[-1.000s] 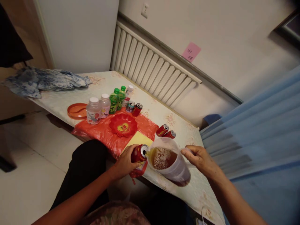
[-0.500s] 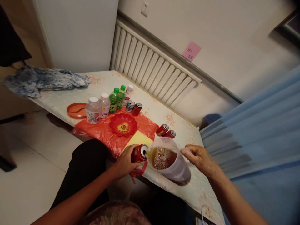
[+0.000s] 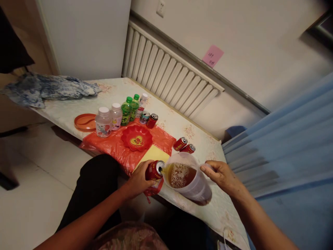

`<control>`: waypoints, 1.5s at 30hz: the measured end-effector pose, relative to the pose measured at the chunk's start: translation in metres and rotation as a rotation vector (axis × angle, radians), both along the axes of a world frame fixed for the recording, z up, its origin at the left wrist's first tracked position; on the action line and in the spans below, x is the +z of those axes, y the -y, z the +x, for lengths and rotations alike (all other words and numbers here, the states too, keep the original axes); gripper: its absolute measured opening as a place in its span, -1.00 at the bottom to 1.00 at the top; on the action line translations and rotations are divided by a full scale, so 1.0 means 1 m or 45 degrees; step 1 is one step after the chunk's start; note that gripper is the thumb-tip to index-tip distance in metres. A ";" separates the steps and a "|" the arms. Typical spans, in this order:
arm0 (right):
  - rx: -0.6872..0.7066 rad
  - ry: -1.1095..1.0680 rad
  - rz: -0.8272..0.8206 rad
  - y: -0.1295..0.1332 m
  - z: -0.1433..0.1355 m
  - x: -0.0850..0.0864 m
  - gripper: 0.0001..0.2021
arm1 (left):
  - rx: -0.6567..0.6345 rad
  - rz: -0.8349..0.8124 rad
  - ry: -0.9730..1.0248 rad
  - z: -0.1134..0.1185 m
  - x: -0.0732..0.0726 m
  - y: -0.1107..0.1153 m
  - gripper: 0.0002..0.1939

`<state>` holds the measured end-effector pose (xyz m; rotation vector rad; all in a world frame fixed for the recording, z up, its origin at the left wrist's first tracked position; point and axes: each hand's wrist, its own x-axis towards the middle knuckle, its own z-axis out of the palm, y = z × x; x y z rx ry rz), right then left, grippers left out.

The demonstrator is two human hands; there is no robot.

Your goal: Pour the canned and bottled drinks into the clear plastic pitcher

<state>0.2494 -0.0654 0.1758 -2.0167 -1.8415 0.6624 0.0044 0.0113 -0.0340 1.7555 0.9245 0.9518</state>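
Observation:
My left hand [image 3: 140,177] is closed round a red drink can [image 3: 154,171], whose opened top faces the jug's spout. By its handle, my right hand [image 3: 218,174] grips a translucent plastic measuring jug [image 3: 194,191], tilted toward the can. Brown, foamy liquid [image 3: 180,175] fills part of the jug, and some of it sits in the spout at the can's opening. Under the can lies a yellow sheet [image 3: 153,156] on a red plastic bag [image 3: 111,147]. Two more red cans [image 3: 180,143] stand just behind the jug.
A red scalloped plate [image 3: 137,138] lies on the bag. Behind it are clear bottles [image 3: 103,123], green-capped bottles [image 3: 126,111] and small cans [image 3: 152,121]. An orange lid [image 3: 85,122] and crumpled cloth [image 3: 52,88] lie leftward. A radiator [image 3: 169,69] lines the wall; a blue curtain [image 3: 281,152] hangs right.
Almost nothing differs. Both hands, the can and the tilted jug keep their places, with the spout still against the can's opening.

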 end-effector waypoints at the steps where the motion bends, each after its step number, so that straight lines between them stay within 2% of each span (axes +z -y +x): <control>1: 0.002 -0.001 0.002 0.000 0.000 0.000 -0.52 | 0.002 -0.001 -0.003 0.000 0.000 0.000 -0.29; 22: 0.024 0.006 0.010 -0.003 -0.002 -0.002 -0.53 | 0.008 -0.010 -0.005 -0.002 0.000 -0.001 -0.31; 34: 0.006 -0.027 0.001 -0.008 0.001 -0.010 -0.52 | 0.006 -0.040 -0.004 -0.003 -0.003 -0.005 -0.29; 41: -0.098 -0.291 0.034 -0.017 0.014 -0.033 -0.49 | 0.055 -0.076 0.060 -0.007 -0.004 -0.009 -0.28; 45: -0.210 -0.578 0.184 -0.033 0.017 -0.042 -0.51 | 0.119 -0.122 0.087 -0.010 -0.012 -0.013 -0.28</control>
